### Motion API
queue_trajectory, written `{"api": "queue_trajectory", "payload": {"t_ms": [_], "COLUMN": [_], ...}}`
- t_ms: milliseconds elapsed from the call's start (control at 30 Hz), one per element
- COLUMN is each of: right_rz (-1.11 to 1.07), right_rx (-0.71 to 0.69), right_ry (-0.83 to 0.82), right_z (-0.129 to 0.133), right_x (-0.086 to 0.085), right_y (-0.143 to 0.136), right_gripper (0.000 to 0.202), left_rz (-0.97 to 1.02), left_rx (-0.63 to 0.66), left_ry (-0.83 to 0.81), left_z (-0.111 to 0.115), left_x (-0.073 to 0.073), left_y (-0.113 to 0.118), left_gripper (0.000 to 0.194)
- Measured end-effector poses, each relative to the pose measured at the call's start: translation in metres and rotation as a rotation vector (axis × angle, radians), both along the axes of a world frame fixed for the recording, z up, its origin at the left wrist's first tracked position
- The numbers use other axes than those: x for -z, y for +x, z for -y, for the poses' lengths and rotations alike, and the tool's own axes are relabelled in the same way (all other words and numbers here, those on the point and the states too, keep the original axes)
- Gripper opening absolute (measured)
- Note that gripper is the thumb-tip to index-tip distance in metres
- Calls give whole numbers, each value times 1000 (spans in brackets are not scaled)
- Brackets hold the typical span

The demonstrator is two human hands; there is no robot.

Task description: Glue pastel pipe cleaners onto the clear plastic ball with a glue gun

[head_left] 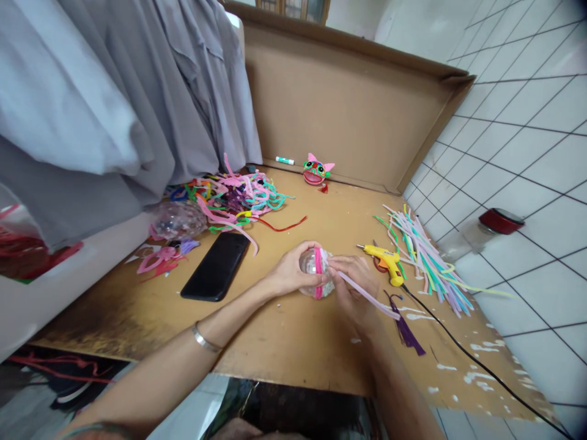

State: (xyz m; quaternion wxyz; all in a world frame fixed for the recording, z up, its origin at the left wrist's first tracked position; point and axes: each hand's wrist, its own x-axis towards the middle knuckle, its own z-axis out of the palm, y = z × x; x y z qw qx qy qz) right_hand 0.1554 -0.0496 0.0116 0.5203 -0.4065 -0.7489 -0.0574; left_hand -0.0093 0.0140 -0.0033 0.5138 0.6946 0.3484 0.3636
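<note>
Snugly, the left hand (290,269) curls its grip around a clear ball (309,263) with a pink band (318,289). The right hand (356,288) has its grip pinched closed on a pale strip (367,295) at the ball's right side. The ball is over the middle of the worktop (284,348), between the phone (215,267) and the yellow glue gun (389,265); a purple tassel (409,333) lies near the strip's free end.
</note>
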Motion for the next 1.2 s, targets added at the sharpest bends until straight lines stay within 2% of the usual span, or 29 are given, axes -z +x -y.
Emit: {"api": "queue_trajectory", "payload": {"t_ms": [433, 733, 1067, 1200], "right_rz": [-21, -24, -19, -33], "right_rx": [-15, -31, -65, -71], "right_ry": [-84, -70, -97, -101], "right_z": [1, -1, 2, 3], "right_x": [5, 5, 2, 0], "right_y": [2, 1, 0, -2], "right_gripper": [14, 13, 15, 16], "left_rz": [54, 79, 29, -1], "left_rx": [33, 68, 45, 0], "left_ry": [-27, -38, 11, 41], "left_z": [-3, -5, -5, -4], "left_x": [6, 7, 7, 6], "left_y": [1, -1, -1, -1], "left_gripper": [64, 63, 68, 71]}}
